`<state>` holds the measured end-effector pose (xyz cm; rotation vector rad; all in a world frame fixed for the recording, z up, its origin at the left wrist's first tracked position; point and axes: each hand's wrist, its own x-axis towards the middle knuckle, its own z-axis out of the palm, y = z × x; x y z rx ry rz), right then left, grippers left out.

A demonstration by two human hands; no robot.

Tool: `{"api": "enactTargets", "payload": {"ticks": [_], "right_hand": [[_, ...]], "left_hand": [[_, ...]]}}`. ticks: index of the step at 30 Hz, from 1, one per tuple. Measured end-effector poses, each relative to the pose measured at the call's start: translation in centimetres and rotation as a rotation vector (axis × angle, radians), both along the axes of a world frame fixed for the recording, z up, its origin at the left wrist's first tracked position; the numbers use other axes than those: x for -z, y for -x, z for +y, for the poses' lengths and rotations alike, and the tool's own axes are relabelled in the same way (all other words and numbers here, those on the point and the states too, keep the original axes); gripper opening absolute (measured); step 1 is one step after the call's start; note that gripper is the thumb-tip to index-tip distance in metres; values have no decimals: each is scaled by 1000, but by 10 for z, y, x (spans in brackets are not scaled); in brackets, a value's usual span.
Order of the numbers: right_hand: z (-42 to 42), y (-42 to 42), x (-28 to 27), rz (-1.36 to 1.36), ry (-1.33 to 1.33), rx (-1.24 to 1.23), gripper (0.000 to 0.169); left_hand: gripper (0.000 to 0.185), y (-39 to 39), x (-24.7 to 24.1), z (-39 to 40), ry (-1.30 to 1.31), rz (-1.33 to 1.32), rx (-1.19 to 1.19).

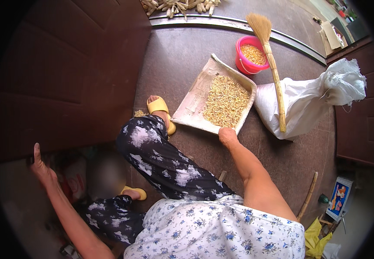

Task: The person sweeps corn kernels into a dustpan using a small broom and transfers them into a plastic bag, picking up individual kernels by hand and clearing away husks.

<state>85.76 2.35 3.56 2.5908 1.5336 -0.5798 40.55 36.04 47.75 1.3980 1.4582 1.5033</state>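
Note:
My right hand (228,136) grips the near right rim of a shallow scoop-shaped winnowing basket (191,97). The basket rests on the tiled floor, with loose corn kernels (227,100) heaped towards its walled right side. Far to the left, my left hand (45,171) is at the edge of a dark brown panelled door (109,64). Its thumb points up against the door face, and the other fingers are mostly hidden. Beyond the basket stands a pink bucket (241,63) holding corn kernels. A straw broom (275,73) leans across a tied white woven sack (306,94).
Corn cobs (180,5) lie beyond the metal door track (203,21). A few kernels (140,113) are spilled beside my yellow slipper (158,105). At right are another brown door panel (362,129), a wooden stick (308,196) and a yellow plastic bag (315,238).

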Motion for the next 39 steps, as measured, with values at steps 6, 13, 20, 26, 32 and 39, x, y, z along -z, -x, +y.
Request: {"api": "enactTargets", "payload": {"ticks": [6, 13, 20, 26, 32, 39], "right_hand": [[-75, 10, -3, 0, 119, -91, 18], [-165, 61, -23, 147, 313, -99, 22], [-141, 47, -73, 185, 180, 151, 22], [-25, -6, -190, -3, -595, 125, 17], [119, 21, -322, -86, -955, -104, 20], [118, 5, -359, -241, -955, -37, 21]], "left_hand": [[40, 7, 10, 5, 32, -28, -1], [40, 3, 17, -2, -237, 64, 55], [49, 14, 28, 8, -367, -21, 20], [90, 23, 36, 8, -446, 101, -57], [94, 8, 38, -21, -443, 161, -3], [89, -14, 26, -72, -355, 148, 49]]}}
